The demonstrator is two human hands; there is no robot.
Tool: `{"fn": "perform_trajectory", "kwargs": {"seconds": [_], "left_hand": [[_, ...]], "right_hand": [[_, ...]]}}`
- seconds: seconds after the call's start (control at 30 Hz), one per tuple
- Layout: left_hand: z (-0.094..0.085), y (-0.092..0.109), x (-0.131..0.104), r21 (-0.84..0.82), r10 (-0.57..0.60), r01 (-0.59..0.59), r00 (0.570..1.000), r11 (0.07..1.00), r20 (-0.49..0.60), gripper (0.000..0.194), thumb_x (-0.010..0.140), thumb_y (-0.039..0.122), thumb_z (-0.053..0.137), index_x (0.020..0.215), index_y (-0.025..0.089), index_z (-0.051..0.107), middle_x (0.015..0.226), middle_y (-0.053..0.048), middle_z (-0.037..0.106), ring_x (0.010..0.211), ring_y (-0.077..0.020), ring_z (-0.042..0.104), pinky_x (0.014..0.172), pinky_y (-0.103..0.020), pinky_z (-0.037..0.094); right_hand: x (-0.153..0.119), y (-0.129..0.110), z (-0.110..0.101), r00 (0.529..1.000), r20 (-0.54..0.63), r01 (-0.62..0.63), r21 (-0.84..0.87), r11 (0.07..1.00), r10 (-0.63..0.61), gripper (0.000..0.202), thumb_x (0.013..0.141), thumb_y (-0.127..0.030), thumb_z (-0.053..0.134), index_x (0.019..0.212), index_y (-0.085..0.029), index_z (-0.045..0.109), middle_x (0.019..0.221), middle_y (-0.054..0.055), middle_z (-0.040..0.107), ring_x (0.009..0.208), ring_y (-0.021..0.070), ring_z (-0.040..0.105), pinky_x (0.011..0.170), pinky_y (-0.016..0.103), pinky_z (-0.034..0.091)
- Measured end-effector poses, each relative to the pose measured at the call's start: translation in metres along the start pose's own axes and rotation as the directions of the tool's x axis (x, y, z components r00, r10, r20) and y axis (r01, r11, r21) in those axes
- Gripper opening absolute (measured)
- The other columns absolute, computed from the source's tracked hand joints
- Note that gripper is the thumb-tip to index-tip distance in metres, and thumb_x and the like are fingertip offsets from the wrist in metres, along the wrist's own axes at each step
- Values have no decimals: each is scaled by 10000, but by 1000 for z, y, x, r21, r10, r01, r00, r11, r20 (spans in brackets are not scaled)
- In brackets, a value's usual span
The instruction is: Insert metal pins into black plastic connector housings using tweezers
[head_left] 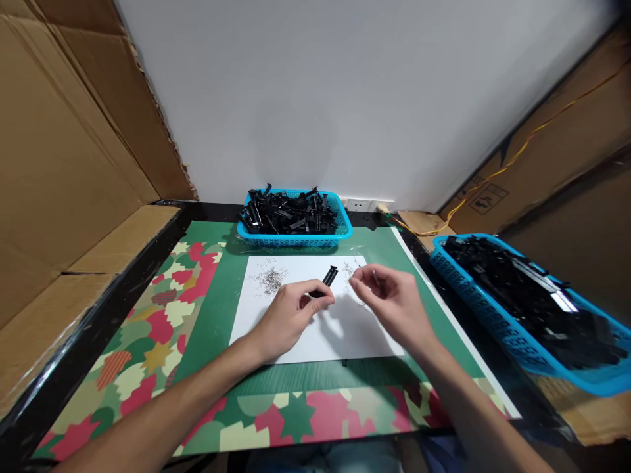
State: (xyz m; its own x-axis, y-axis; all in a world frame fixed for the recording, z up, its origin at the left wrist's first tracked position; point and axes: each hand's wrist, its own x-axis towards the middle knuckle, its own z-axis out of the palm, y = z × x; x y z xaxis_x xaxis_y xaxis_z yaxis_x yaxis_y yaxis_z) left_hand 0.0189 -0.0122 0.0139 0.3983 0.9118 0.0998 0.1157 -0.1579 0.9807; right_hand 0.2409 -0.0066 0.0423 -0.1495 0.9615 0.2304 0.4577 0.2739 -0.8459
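Note:
My left hand [288, 315] is closed round a slim black plastic part [330, 274], whose far end sticks out past the fingers toward the wall. To its right, my right hand [397, 302] has thumb and forefinger pinched together; anything between them is too small to make out. The hands are apart, both above a white sheet [305, 341]. On the sheet's left lies a pile of thin metal pins or wire pieces [271, 281]. A smaller scatter of similar pieces [348, 269] lies beside my right fingertips, partly hidden by that hand.
A blue basket [296, 241] heaped with black plastic parts stands at the back by the wall. Another blue basket [497, 328] of black parts is at the right. Behind are sockets [359, 205] and a yellow cable [513, 161]. Cardboard [64, 131] walls the left.

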Motion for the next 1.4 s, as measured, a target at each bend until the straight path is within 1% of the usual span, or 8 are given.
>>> {"fn": "perform_trajectory", "kwargs": {"seconds": [0.07, 0.17, 0.27, 0.33, 0.5, 0.73, 1.07, 1.4], "left_hand": [[2, -3, -1, 42, -25, 24, 1000, 999, 14, 199, 1018, 375, 656, 1006, 202, 753, 835, -10, 704, 711, -143, 579, 666, -275, 434], [3, -6, -2, 86, -50, 47, 998, 995, 38, 192, 1023, 371, 636, 997, 206, 730, 758, -1, 682, 701, -154, 584, 683, -287, 444], [4, -6, -2, 116, -80, 74, 996, 990, 50, 195, 1027, 378, 623, 978, 212, 711, 709, 13, 664, 663, -147, 545, 668, -287, 414], [4, -6, -1, 118, -95, 88, 994, 989, 57, 204, 1032, 375, 610, 947, 212, 699, 698, 22, 651, 651, -140, 515, 659, -284, 390], [2, -8, 1, 82, -134, 129, 990, 988, 53, 269, 1038, 389, 589, 860, 202, 666, 709, 22, 626, 646, -133, 473, 624, -277, 349], [0, -9, 1, 79, -180, 173, 980, 982, 80, 271, 1047, 400, 581, 878, 206, 667, 708, 27, 615, 641, -128, 460, 610, -275, 330], [-4, -5, 3, 60, -194, 189, 976, 980, 93, 351, 1062, 454, 554, 839, 204, 656, 714, 19, 626, 615, -126, 439, 600, -281, 322], [-6, -6, 1, 6, -176, 176, 980, 984, 95, 348, 1068, 457, 547, 857, 202, 658, 707, 18, 645, 614, -128, 474, 629, -290, 353]], "right_hand": [[20, 8, -10, 994, 98, -53, -46, 998, 58, 241, 923, -373, 720, 813, -160, 727, 733, 33, 653, 640, 145, 483, 581, 294, 363], [45, 21, -17, 949, 304, -59, -101, 993, 88, 212, 882, -318, 713, 769, -142, 747, 683, 27, 654, 612, 133, 496, 555, 277, 363], [58, 30, -13, 885, 453, -63, -112, 992, 107, 166, 853, -274, 709, 791, -136, 777, 651, 13, 654, 580, 120, 501, 531, 260, 370], [61, 33, -7, 865, 491, -57, -108, 993, 103, 141, 835, -245, 712, 813, -133, 795, 674, 21, 689, 598, 124, 536, 541, 253, 399], [58, 33, 3, 878, 466, -66, -111, 992, 110, 119, 832, -183, 690, 789, -135, 791, 681, 27, 715, 594, 118, 548, 544, 245, 408], [56, 36, 3, 889, 452, -31, -103, 994, 75, 133, 883, -214, 693, 810, -150, 784, 736, 36, 735, 659, 142, 593, 612, 270, 449], [44, 21, 14, 946, 322, 47, -250, 967, 37, 130, 887, -192, 686, 789, -184, 772, 705, 20, 702, 650, 153, 588, 630, 299, 421], [45, 19, 19, 941, 313, -44, -257, 965, 127, 124, 839, -196, 684, 734, -180, 749, 651, 10, 669, 612, 146, 559, 595, 294, 409]]}}
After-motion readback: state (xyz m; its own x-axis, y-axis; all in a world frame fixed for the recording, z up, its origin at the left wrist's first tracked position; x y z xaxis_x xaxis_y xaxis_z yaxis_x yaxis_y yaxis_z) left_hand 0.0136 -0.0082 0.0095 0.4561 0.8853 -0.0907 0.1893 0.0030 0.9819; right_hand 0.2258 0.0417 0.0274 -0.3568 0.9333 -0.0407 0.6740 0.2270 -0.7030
